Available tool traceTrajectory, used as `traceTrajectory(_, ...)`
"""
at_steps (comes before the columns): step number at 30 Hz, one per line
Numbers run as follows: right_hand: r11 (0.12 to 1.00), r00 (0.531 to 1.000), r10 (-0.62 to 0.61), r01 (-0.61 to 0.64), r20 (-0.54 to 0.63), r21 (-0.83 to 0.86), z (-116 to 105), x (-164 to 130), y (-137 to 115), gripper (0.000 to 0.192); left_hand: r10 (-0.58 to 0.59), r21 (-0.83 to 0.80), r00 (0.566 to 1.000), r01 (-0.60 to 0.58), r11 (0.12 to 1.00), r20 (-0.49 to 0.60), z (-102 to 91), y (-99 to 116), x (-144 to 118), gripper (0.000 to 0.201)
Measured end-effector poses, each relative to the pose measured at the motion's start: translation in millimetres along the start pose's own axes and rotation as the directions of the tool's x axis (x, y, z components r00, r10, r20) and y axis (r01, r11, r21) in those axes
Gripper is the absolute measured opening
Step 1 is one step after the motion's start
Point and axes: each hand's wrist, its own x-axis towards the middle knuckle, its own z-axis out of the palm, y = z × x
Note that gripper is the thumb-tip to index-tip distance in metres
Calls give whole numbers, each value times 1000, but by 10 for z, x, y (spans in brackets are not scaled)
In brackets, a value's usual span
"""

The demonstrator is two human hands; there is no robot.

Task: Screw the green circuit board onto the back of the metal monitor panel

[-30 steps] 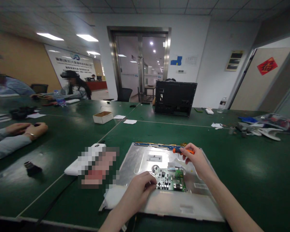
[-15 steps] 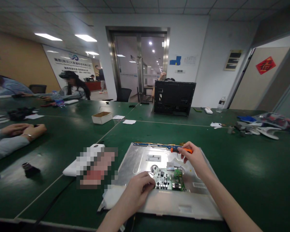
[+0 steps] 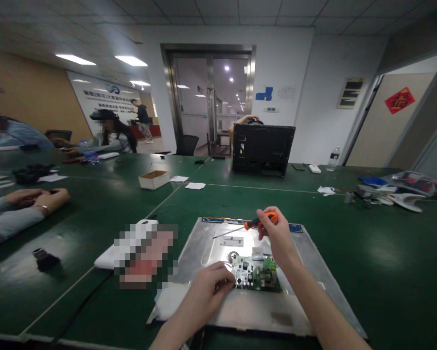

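Note:
A green circuit board [image 3: 253, 273] lies on the bare metal back of a flat display panel [image 3: 323, 272]. My left hand [image 3: 211, 284] is closed at the board's left edge, fingertips gripping it beside a thin dark wire. In my right hand [image 3: 274, 233] is a screwdriver [image 3: 253, 223] with an orange and black handle, held above the panel. Its long shaft points left and slightly down, the tip clear of the circuit board. A narrow blue circuit strip [image 3: 296, 228] runs along the panel's far edge, partly behind the right hand and the screwdriver.
Left of the panel lie a white device [image 3: 105, 255] and a pixelated patch. A co-worker's hands [image 3: 39, 199] rest on the table farther left. An open box [image 3: 154, 180] and a black monitor casing [image 3: 264, 148] stand beyond; assorted parts [image 3: 389, 192] are at right.
My right hand has moved left and turned, so the screwdriver's shaft now points left across the panel. My left hand stays at the circuit board's edge.

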Motion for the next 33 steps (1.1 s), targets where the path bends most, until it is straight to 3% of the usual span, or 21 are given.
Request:
traceTrajectory(5, 990, 995, 103, -103, 3, 96, -53, -16, 147, 45, -20, 7, 1000, 20, 1000, -5, 1, 8, -1, 17)
traceTrajectory(15, 993, 995, 97, -98, 19, 60, -61, -19, 125, 43, -19, -2, 1000, 19, 1000, 16, -23, 20, -7, 17)
traceTrajectory(19, 998, 998, 50, -50, 29, 30, -61, -30, 92, 41, -16, -11, 1000, 16, 1000, 9, -9, -2, -6, 15)
traceTrajectory(27, 985, 993, -119, 120, 15, -120, -118, -18, 30, 37, -154, -61, 988, 154, 986, 8, -7, 17, -20, 12)
traceTrajectory(33, 857, 951, -287, 308, 112, -413, -76, -60, -140, 32, -163, -87, 986, 164, 983, 24, -7, 14, -17, 12)
